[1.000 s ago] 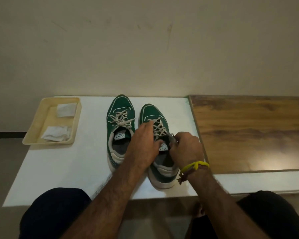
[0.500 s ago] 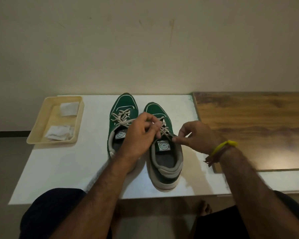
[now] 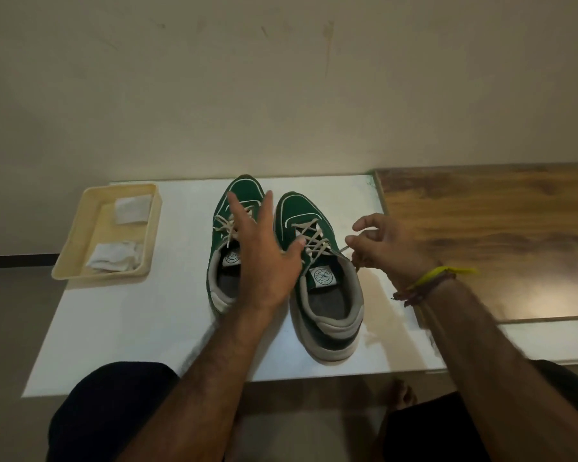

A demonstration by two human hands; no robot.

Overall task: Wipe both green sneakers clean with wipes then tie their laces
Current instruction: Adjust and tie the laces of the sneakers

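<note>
Two green sneakers stand side by side on the white table, toes pointing away from me. My left hand hovers over the left sneaker with its fingers spread and straight, its thumb near the laces of the right sneaker. My right hand is beside the right sneaker and pinches the end of its white lace, which runs taut from the eyelets. The left sneaker's laces lie loose across its tongue.
A beige tray at the table's left holds two crumpled white wipes. A wooden board lies on the right part of the table. A plain wall rises behind. My knees are below the table's front edge.
My left hand has let go of the right sneaker's laces and opened, reaching out over the left sneaker. My right hand has drawn the lace end out to the right.
</note>
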